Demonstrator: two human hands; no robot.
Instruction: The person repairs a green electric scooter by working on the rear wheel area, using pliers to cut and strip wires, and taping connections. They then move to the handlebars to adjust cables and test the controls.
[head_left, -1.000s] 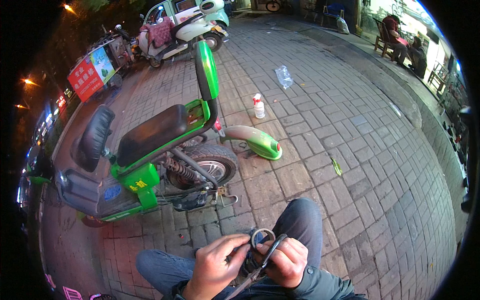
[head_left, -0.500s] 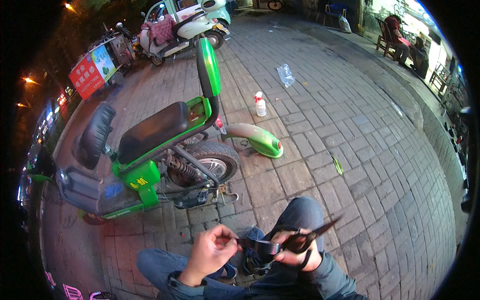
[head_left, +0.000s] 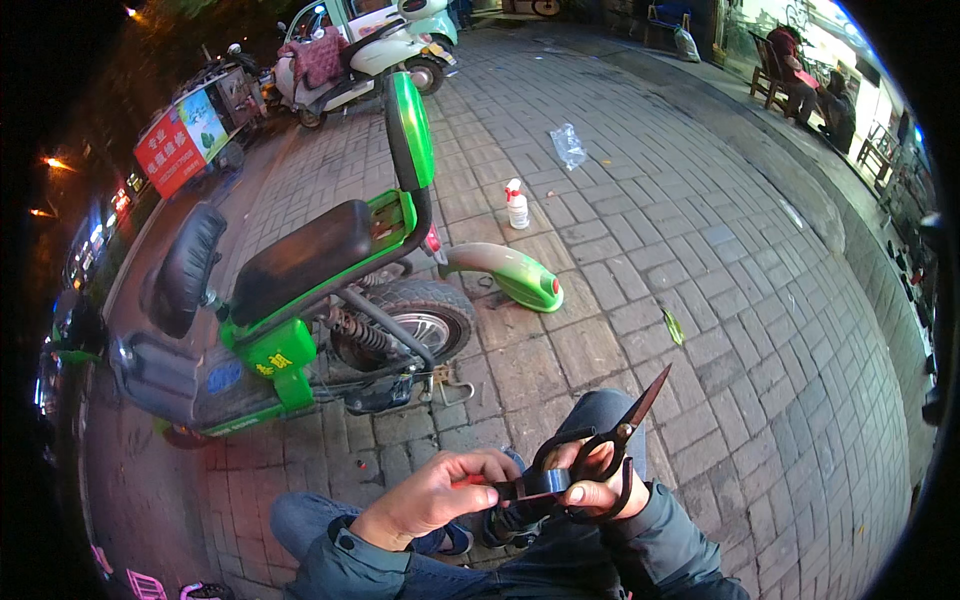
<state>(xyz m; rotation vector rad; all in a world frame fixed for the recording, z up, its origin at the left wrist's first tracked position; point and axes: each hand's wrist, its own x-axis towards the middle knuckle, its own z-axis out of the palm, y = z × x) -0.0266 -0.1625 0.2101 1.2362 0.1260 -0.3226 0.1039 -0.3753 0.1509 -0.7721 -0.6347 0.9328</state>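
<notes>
My right hand [head_left: 628, 503] is closed around black-handled scissors [head_left: 640, 408] and a roll of black tape [head_left: 548, 482]. The scissors' dark blades point up and to the right, away from me, and look closed. My left hand [head_left: 425, 500] pinches the dark loose end of the tape, just left of the roll. Both hands are above my lap, close together. Ahead and left stands a green electric scooter [head_left: 300, 262] with its rear wheel [head_left: 425, 325] exposed. A green and whitish rear mudguard [head_left: 520, 278] lies on the paving behind that wheel.
A white spray bottle with a red top [head_left: 517, 206] stands beyond the mudguard. Farther off lie a clear plastic bag [head_left: 568, 147] and a green leaf-like scrap [head_left: 673, 327]. A white scooter [head_left: 385, 55] is parked at the back. People sit by a lit shopfront, far right.
The scissors have swung from pointing right to pointing more upward, and their handles now show plainly. My left hand has shifted slightly right, toward the roll, still pinching the tape end.
</notes>
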